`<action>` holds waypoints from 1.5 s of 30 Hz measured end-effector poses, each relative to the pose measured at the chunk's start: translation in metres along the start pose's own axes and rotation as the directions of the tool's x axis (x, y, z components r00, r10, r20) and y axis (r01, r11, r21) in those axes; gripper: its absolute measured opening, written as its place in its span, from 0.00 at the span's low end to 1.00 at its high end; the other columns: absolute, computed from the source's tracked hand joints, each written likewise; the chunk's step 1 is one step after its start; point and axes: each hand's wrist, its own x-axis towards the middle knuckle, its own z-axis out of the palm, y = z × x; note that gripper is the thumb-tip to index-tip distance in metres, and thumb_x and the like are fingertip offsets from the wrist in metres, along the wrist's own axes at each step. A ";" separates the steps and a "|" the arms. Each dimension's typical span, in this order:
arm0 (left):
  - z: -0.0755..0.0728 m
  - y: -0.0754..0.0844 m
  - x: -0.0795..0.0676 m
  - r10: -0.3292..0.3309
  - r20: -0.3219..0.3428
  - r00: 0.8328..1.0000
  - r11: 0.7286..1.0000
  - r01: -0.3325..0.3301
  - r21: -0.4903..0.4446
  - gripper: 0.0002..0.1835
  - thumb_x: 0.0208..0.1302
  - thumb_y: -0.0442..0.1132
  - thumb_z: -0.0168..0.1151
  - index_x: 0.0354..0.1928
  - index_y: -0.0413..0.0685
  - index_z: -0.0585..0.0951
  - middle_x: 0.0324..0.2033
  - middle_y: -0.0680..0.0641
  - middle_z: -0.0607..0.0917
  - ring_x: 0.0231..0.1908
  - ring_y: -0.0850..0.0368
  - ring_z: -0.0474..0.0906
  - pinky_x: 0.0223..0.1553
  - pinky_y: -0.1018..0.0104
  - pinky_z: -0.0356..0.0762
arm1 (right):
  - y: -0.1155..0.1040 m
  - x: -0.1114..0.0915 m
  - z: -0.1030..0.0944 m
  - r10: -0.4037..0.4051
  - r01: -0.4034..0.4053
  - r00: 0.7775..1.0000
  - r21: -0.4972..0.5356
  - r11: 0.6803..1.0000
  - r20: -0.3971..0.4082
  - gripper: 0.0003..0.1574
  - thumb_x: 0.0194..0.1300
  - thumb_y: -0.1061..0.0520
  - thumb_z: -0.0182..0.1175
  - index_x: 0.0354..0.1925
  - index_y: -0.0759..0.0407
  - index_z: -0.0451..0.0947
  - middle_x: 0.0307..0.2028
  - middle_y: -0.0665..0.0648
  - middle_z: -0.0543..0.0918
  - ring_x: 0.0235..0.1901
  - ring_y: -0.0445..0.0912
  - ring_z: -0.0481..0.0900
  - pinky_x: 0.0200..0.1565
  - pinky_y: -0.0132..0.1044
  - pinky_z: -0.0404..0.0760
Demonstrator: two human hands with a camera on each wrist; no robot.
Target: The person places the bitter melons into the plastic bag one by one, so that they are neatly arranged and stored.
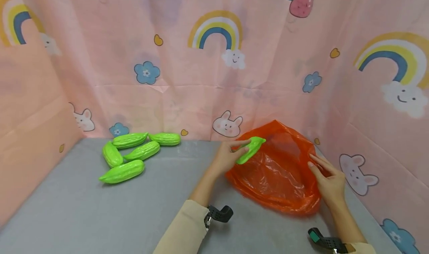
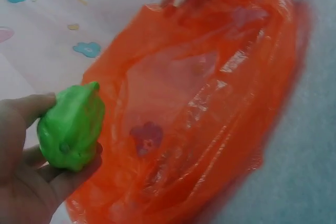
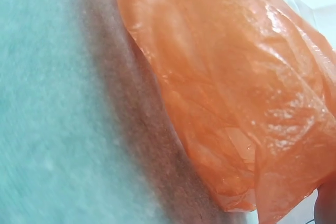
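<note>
My left hand (image 1: 222, 159) grips a bright green toy bitter melon (image 1: 253, 149), its pointed tip toward the upper right. An orange-red plastic bag (image 1: 278, 181) lies spread open on the right side of the table, and the bitter melon overlaps its left rim in the head view. In the left wrist view, fingers and thumb wrap the bitter melon (image 2: 73, 129) beside the bag (image 2: 173, 108). My right hand (image 1: 330, 181) pinches the bag's right edge between thumb and fingers. The right wrist view is mostly filled by the bag (image 3: 226, 87), with a bit of green at its top.
Several more green bitter melons (image 1: 122, 171) lie in a group at the back left of the grey table (image 1: 100, 216). A pink patterned cloth (image 1: 187, 105) rises behind the table and along both sides.
</note>
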 end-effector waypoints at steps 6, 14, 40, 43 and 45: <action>0.010 -0.003 -0.006 -0.048 0.007 0.999 0.999 0.048 0.014 0.18 0.73 0.45 0.60 0.62 0.58 0.83 0.10 0.55 0.59 0.10 0.60 0.56 0.17 0.71 0.59 | -0.004 -0.004 -0.002 0.036 -0.036 0.999 -0.027 0.999 -0.016 0.20 0.66 0.69 0.64 0.57 0.70 0.81 0.48 0.28 0.83 0.51 0.22 0.79 0.48 0.13 0.75; 0.013 -0.012 -0.007 -0.065 0.006 0.998 0.997 0.065 0.040 0.18 0.73 0.44 0.61 0.62 0.52 0.83 0.16 0.54 0.64 0.14 0.61 0.59 0.21 0.73 0.63 | -0.005 -0.006 -0.007 0.078 -0.078 0.997 -0.017 0.997 -0.009 0.25 0.66 0.68 0.64 0.61 0.66 0.79 0.49 0.30 0.84 0.49 0.21 0.80 0.47 0.13 0.76; 0.010 -0.030 -0.007 -0.079 0.051 0.996 0.972 0.066 0.224 0.24 0.65 0.41 0.69 0.64 0.55 0.81 0.56 0.46 0.84 0.44 0.55 0.74 0.45 0.66 0.74 | -0.017 -0.028 -0.001 0.086 -0.078 0.996 -0.220 0.972 0.024 0.29 0.66 0.62 0.66 0.66 0.58 0.77 0.72 0.57 0.71 0.73 0.42 0.68 0.61 0.11 0.64; 0.012 -0.032 -0.008 -0.071 0.053 0.996 0.976 0.058 0.211 0.24 0.65 0.40 0.69 0.64 0.53 0.81 0.57 0.46 0.84 0.45 0.55 0.74 0.46 0.66 0.74 | -0.019 -0.029 0.002 0.091 -0.088 0.996 -0.259 0.962 0.000 0.31 0.68 0.61 0.64 0.68 0.54 0.75 0.71 0.59 0.73 0.72 0.49 0.69 0.60 0.11 0.64; 0.012 -0.033 -0.008 -0.062 0.051 0.997 0.978 0.050 0.202 0.24 0.65 0.39 0.69 0.64 0.53 0.81 0.57 0.46 0.84 0.45 0.55 0.74 0.45 0.66 0.74 | -0.021 -0.026 0.005 0.115 -0.117 0.993 -0.275 0.954 -0.022 0.31 0.71 0.60 0.61 0.70 0.49 0.72 0.71 0.57 0.73 0.71 0.51 0.71 0.60 0.12 0.66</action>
